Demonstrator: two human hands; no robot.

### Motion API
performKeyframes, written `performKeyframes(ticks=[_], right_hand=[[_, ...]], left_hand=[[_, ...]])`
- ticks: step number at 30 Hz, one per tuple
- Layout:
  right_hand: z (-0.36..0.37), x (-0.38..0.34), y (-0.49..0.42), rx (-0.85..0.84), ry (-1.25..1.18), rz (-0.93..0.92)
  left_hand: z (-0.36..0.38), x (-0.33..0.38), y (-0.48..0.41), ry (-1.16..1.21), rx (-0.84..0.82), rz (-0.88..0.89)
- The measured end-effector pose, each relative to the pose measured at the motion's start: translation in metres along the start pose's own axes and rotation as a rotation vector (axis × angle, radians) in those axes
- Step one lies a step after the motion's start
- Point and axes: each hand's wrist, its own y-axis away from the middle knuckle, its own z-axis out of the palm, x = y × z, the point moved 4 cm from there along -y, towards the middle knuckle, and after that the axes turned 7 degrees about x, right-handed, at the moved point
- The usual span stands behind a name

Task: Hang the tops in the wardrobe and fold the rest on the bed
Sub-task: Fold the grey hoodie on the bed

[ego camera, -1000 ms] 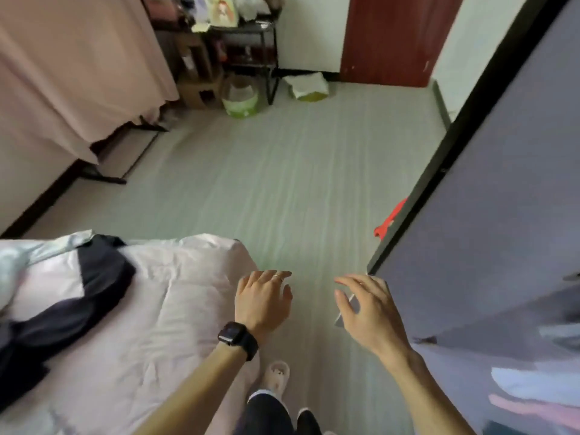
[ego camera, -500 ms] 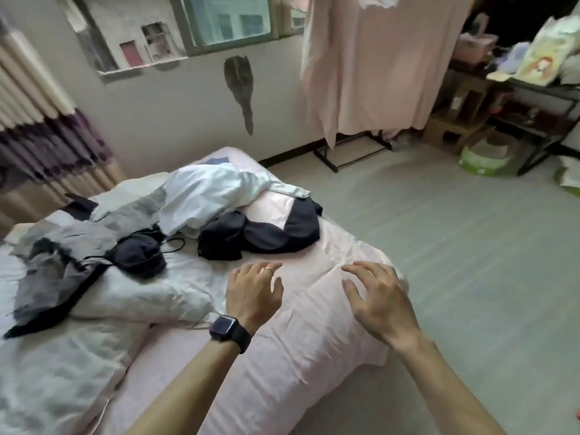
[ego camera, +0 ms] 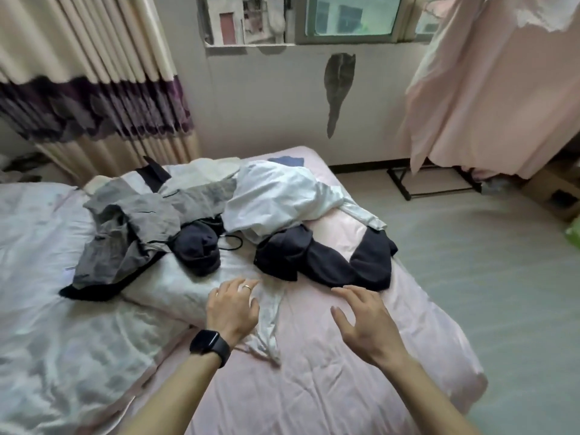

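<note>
Left hand (ego camera: pixel 233 312) and right hand (ego camera: pixel 365 318), empty with fingers spread, over the pink-sheeted bed's (ego camera: pixel 329 387) bare near end. Beyond lie one crumpled white top (ego camera: pixel 282 196), one navy garment (ego camera: pixel 326 262) and one grey jacket (ego camera: pixel 125 233).

- Over the pink bed (ego camera: pixel 329 387): left hand (ego camera: pixel 233 309), watch (ego camera: pixel 209 342) on wrist, and right hand (ego camera: pixel 364 321). Fingers loose, holding nothing; contact with sheet unclear.
- Just beyond right fingertips: dark garment (ego camera: pixel 326 262).
- Beyond left fingertips: dark bundle (ego camera: pixel 197 249).
- Farther beyond both: white garment (ego camera: pixel 282 196); left of left fingers: grey garment (ego camera: pixel 125 233).

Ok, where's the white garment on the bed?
In the head view, the white garment lies crumpled at the far end of the bed, right of the grey garment and behind the navy garment.
</note>
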Motion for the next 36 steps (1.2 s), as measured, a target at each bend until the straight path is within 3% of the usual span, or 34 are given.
performKeyframes(ticks=[12, 17, 27, 33, 36], right_hand=[[0.185, 0.050, -0.161, -0.436, 0.055, -0.070], [0.263, 0.063, -0.232, -0.508, 0.125, -0.108], [0.375, 0.034, -0.375, -0.160, 0.074, -0.155], [0.416, 0.047, -0.394, -0.180, 0.215, -0.016], [0.406, 0.043, -0.394, -0.183, 0.173, 0.003]], left_hand=[[0.149, -0.066, -0.072, -0.156, -0.294, -0.297], [0.218, -0.096, -0.099, -0.231, -0.374, -0.319], [0.330, -0.174, -0.152, -0.299, -0.379, -0.350], [0.352, -0.185, -0.141, -0.289, -0.297, -0.352], [0.342, -0.184, -0.134, -0.272, -0.359, -0.337]])
